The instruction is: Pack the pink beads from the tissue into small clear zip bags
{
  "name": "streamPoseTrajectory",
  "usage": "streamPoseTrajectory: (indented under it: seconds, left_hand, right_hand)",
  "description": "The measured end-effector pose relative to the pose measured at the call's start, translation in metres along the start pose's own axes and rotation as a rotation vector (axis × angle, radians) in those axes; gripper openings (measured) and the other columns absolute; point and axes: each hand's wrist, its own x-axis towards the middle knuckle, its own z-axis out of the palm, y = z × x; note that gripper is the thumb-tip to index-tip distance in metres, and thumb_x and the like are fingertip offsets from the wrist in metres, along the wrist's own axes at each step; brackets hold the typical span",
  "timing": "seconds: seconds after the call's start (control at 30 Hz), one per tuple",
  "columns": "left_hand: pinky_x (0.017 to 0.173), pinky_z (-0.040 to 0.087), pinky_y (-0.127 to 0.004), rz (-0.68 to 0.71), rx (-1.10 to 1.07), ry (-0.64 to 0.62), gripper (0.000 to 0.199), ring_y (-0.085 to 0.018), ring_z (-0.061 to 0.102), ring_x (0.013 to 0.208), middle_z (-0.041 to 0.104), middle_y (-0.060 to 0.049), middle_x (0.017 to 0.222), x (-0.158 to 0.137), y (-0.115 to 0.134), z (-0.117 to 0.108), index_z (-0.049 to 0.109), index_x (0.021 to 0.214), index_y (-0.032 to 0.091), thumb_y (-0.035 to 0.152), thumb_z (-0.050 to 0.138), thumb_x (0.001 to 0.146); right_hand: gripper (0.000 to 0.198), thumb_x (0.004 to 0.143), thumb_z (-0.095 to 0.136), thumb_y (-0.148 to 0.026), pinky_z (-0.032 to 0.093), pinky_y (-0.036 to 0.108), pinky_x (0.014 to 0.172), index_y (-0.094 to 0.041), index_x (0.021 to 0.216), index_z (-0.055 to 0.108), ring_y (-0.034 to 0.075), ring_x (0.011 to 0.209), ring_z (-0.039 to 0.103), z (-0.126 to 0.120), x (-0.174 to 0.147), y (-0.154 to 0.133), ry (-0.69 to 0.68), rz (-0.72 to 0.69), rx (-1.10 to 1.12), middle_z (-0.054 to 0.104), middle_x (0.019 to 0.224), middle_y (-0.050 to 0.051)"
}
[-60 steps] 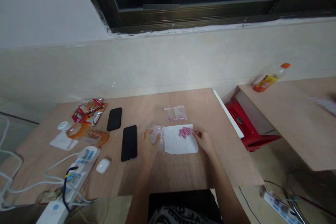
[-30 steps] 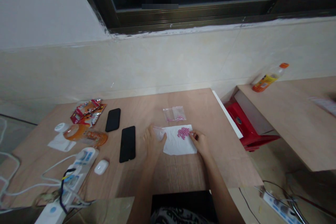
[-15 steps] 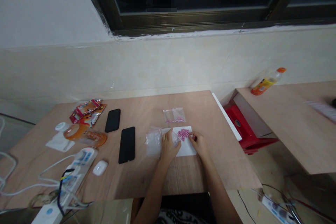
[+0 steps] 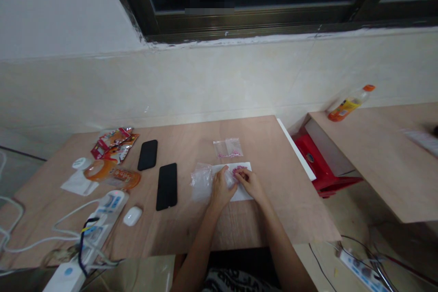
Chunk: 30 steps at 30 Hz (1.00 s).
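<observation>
Left hand (image 4: 220,195) has a small clear bag (image 4: 230,179) between thumb and fingers, over the white sheet (image 4: 242,195). Right hand (image 4: 252,186) has fingertips drawn together at the pink beads (image 4: 240,168), which lie on the sheet at and just beyond them; can't tell if it grips one. Clear bags (image 4: 200,185) sit just left of the left hand.

two phones (image 4: 147,155), beads (image 4: 240,167) (perhaps dozens)

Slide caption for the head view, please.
Left hand and right hand over a white sheet with pink beads, clear bags nearby.
</observation>
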Motion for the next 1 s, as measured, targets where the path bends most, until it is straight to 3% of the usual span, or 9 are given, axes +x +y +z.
streamPoseTrajectory:
  seconds: [0.13,0.3,0.53,1.0]
  left_hand:
    - [0.104,0.043,-0.049,-0.006,-0.022,0.007,0.071,-0.027,0.053,0.12,0.056,-0.013,0.129,0.0,-0.002,0.0,0.033,0.135,0.02,0.022,0.068,0.074]
    - [0.103,0.044,-0.048,-0.023,-0.084,0.016,0.07,-0.026,0.054,0.119,0.056,-0.012,0.128,-0.001,-0.008,0.003,0.035,0.134,0.021,0.024,0.069,0.073]
    - [0.099,0.047,-0.046,-0.06,-0.158,0.021,0.072,-0.027,0.054,0.121,0.055,-0.014,0.13,-0.001,-0.014,0.006,0.035,0.135,0.021,0.025,0.07,0.071]
    - [0.097,0.048,-0.047,-0.063,-0.19,0.014,0.073,-0.026,0.056,0.116,0.059,-0.009,0.126,0.0,-0.015,0.004,0.04,0.133,0.025,0.02,0.073,0.068]
  right_hand:
    - [0.041,0.085,0.052,-0.05,0.045,0.027,0.059,-0.015,0.095,0.07,0.017,0.062,0.059,-0.007,0.005,0.004,0.057,0.041,-0.01,0.066,0.069,0.004]
    - [0.042,0.084,0.049,-0.048,0.04,0.026,0.054,-0.014,0.099,0.069,0.017,0.054,0.053,-0.026,0.009,0.021,0.19,0.073,-0.217,0.057,0.059,0.001]
    - [0.039,0.087,0.043,-0.042,0.038,0.025,0.058,-0.019,0.105,0.069,0.017,0.061,0.056,-0.03,0.012,0.03,0.124,0.086,-0.388,0.059,0.063,0.0]
    - [0.03,0.084,0.048,-0.038,0.036,0.024,0.057,-0.02,0.092,0.069,0.016,0.058,0.054,-0.028,0.017,0.035,0.137,0.102,-0.346,0.058,0.061,0.0]
